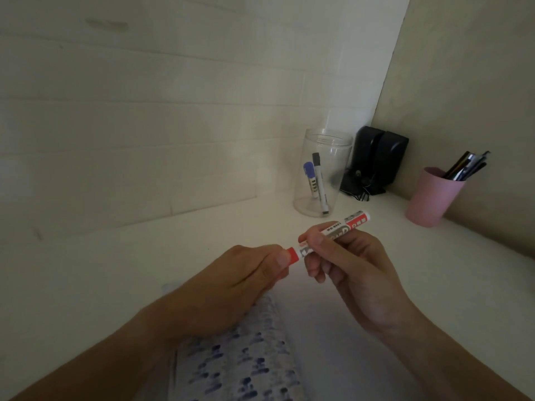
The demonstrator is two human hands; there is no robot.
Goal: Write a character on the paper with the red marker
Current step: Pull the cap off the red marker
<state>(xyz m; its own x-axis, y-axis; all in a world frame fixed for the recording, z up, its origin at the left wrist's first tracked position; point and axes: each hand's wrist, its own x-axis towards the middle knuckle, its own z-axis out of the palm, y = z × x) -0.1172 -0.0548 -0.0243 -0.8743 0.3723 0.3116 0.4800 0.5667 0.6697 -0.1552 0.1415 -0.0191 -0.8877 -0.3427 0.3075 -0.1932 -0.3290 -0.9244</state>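
Observation:
I hold the red marker (344, 227) in the air above the white desk (144, 270), roughly level, its tail pointing up and right. My right hand (341, 273) grips the white printed barrel in its fingertips. My left hand (231, 285) pinches the red cap (90, 254) at the marker's left end; the cap still sits against the barrel. A pale sheet of paper (333, 328) seems to lie on the desk below my hands, partly hidden by my arms; its edges are hard to tell in the dim light.
A clear plastic jar (321, 175) with a blue marker and a black marker stands at the back. Right of it are a black device (376, 160) with cables and a pink cup (431, 198) of pens. White walls close the corner. Patterned blue-and-white cloth (246, 357) lies near me.

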